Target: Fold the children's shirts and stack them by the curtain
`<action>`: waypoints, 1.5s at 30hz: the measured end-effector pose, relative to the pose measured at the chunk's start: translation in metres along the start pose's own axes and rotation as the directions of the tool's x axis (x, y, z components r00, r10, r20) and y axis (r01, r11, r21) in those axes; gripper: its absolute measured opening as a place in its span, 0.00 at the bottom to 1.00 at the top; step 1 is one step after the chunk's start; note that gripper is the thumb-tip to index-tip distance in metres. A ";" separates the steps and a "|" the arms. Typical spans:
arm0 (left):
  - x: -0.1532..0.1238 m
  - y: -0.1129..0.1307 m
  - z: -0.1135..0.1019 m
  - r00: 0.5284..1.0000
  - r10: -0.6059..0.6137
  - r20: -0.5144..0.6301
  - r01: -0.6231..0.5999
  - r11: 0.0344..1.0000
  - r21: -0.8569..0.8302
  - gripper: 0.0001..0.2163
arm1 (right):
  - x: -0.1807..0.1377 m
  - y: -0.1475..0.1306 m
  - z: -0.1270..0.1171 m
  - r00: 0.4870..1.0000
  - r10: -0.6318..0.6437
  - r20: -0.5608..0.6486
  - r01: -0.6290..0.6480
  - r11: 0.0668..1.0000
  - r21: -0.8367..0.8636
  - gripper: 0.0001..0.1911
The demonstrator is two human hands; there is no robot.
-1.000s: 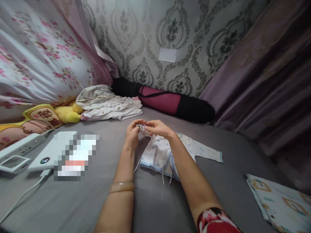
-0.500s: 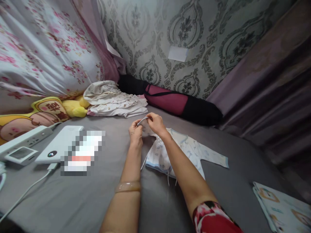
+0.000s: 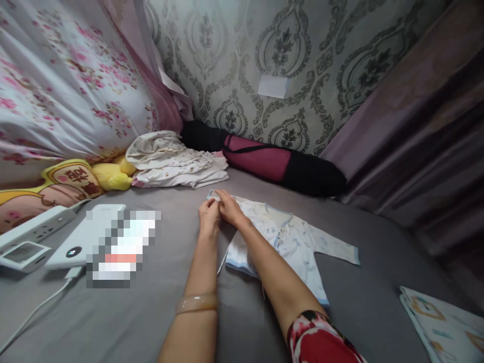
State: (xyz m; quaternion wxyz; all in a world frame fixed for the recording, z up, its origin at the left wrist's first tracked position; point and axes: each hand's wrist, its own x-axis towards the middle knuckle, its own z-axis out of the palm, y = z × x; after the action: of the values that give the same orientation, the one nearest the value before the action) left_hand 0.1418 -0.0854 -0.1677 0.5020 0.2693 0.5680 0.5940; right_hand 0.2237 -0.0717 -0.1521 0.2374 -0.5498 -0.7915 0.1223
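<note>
A small white baby shirt (image 3: 298, 252) with pale blue trim and a faint print is spread on the grey bed sheet (image 3: 136, 317). Its right-hand sleeve reaches out flat, and a thin tie string hangs at its lower left side. At the end of the other sleeve, my left hand (image 3: 208, 216) is closed with its fingers curled at the cuff. My right hand (image 3: 229, 207) pinches the same sleeve end right beside it, the two hands touching. A bit of the cuff shows beyond the fingertips; my right forearm covers part of the shirt's front.
On the left lie a power strip (image 3: 41, 227), a white power bank (image 3: 86, 234) with a cable, and a blurred-out bright object (image 3: 126, 247). Crumpled white cloth (image 3: 177, 161), a yellow plush toy (image 3: 111, 175) and a black-and-maroon long bag (image 3: 260, 159) line the back. Folded printed cloth (image 3: 442, 322) lies right.
Both hands have come down and closer together, lowering the sleeve end toward the bed. The sleeve now lies straighter and the shirt flatter, its lower right corner spread out more.
</note>
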 end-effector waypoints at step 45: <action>-0.036 -0.001 0.005 0.895 0.089 0.437 -0.446 0.187 0.875 0.20 | -0.075 0.072 -0.037 0.929 0.360 0.082 -0.340 0.920 -0.195 0.33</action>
State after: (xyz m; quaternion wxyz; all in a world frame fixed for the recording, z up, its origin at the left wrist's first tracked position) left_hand 0.1594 -0.1158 -0.1582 0.1926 0.6980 0.6730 0.1511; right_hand 0.3224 -0.1174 -0.1708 0.1153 -0.6934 -0.7005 0.1233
